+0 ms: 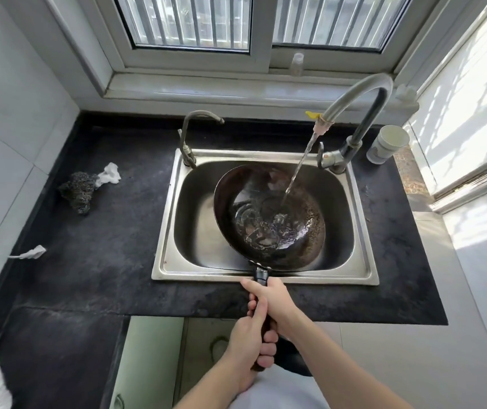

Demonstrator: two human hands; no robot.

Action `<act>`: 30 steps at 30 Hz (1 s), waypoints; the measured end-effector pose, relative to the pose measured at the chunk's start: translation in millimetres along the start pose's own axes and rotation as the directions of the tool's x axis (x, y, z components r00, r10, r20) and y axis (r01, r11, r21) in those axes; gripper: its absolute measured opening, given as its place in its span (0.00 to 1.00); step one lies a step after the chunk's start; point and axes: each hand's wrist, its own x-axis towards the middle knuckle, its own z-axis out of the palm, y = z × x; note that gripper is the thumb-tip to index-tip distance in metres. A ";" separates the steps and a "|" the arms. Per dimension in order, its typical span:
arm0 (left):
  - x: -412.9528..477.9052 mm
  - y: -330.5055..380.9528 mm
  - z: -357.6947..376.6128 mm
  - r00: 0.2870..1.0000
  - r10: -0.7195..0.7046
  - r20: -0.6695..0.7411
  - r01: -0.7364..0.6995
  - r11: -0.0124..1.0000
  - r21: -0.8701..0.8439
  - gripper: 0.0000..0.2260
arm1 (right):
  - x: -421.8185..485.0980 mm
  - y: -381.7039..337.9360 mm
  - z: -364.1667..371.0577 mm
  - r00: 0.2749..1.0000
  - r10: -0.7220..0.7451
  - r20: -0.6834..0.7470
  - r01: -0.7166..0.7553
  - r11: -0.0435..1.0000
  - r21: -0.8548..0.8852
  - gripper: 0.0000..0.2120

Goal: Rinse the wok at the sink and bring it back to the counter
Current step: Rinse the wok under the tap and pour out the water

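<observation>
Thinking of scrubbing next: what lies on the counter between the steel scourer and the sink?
A crumpled white tissue touches the scourer; beyond it, bare counter to the sink rim. Head view.

One view, from a wide-angle camera worn on the head. It looks forward and steeply down, facing the window (192, 25) wall, from above the near edge of the surface (103, 246). The sink (206, 276) lies close below at frame centre. The left hand (248, 346) and right hand (271, 299), on the wok (268, 219) handle, enter from the bottom edge. Straight lines bow toward the borders.
</observation>
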 end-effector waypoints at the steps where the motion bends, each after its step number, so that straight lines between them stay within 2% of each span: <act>1: 1.7 -2.3 -0.1 1.000 0.002 -0.003 -0.002 1.000 0.001 0.21 | -0.5 1.2 -2.7 1.000 -0.002 0.002 0.002 1.000 -0.010 0.10; 2: 2.5 -3.3 -0.3 1.000 0.001 -0.004 -0.001 1.000 0.000 0.20 | 0.4 2.8 -5.5 1.000 -0.012 0.000 0.012 1.000 -0.014 0.08; 4: 4.7 -4.1 -1.5 1.000 0.002 -0.009 -0.002 1.000 -0.011 0.19 | 3.5 4.3 -11.7 0.999 -0.039 -0.005 0.038 0.993 -0.111 0.11; 7: 9.5 -6.4 -1.3 1.000 0.007 -0.004 -0.008 0.999 -0.039 0.16 | 4.0 -3.8 -23.6 1.000 -0.006 -0.001 0.005 0.910 -0.414 0.16; 10: 13.9 -13.1 -1.2 1.000 0.027 -0.006 -0.027 1.000 -0.003 0.16 | 6.7 -36.1 -45.6 0.997 0.068 -0.027 -0.073 0.885 -0.459 0.18; 11: 14.8 -15.5 -2.4 0.999 0.038 -0.006 -0.038 0.999 0.019 0.16 | 13.1 -51.5 -58.6 0.997 0.034 -0.070 -0.061 0.897 -0.438 0.18; 13: 15.0 -18.4 -6.1 0.999 0.051 -0.006 -0.051 0.997 0.058 0.17 | 30.3 -82.4 -85.8 0.969 -0.158 -0.191 0.049 0.878 -0.476 0.16; 14: 15.1 -19.4 -7.9 0.998 0.056 -0.007 -0.056 0.996 0.073 0.17 | 37.5 -99.3 -98.1 0.928 -0.293 -0.231 0.107 0.802 -0.587 0.14; 15: 15.5 -20.2 -9.3 0.998 0.061 -0.009 -0.060 0.995 0.083 0.17 | 41.4 -116.5 -108.6 0.872 -0.429 -0.237 0.138 0.679 -0.721 0.13; 16: 15.8 -20.8 -9.5 0.998 0.065 -0.011 -0.063 0.994 0.090 0.18 | 45.4 -132.8 -117.2 0.812 -0.547 -0.203 0.146 0.528 -0.836 0.14; 18: 16.2 -21.1 -7.7 0.998 0.068 -0.017 -0.066 0.994 0.092 0.18 | 54.7 -164.4 -128.7 0.698 -0.713 -0.058 0.168 0.241 -0.956 0.24; 20: 15.9 -20.9 -3.3 0.998 0.062 -0.022 -0.061 0.995 0.077 0.18 | 66.4 -191.5 -133.0 0.637 -0.765 0.094 0.140 -0.005 -0.990 0.33; 23: 15.6 -21.5 3.4 0.998 0.046 -0.046 -0.044 0.998 0.049 0.18 | 89.0 -214.6 -135.9 0.686 -0.680 0.261 0.024 -0.337 -0.941 0.38; 24: 15.9 -22.0 5.1 0.998 0.045 -0.054 -0.042 0.998 0.042 0.18 | 95.2 -219.4 -136.6 0.716 -0.639 0.280 -0.003 -0.404 -0.915 0.39; 27: 17.5 -22.3 8.4 0.997 0.048 -0.068 -0.046 0.999 0.028 0.18 | 104.3 -226.5 -140.1 0.780 -0.569 0.260 -0.077 -0.500 -0.862 0.41; 30: 19.5 -23.2 8.9 0.996 0.044 -0.077 -0.043 0.999 0.015 0.18 | 103.6 -226.1 -149.8 0.759 -0.585 0.285 -0.115 -0.552 -0.826 0.39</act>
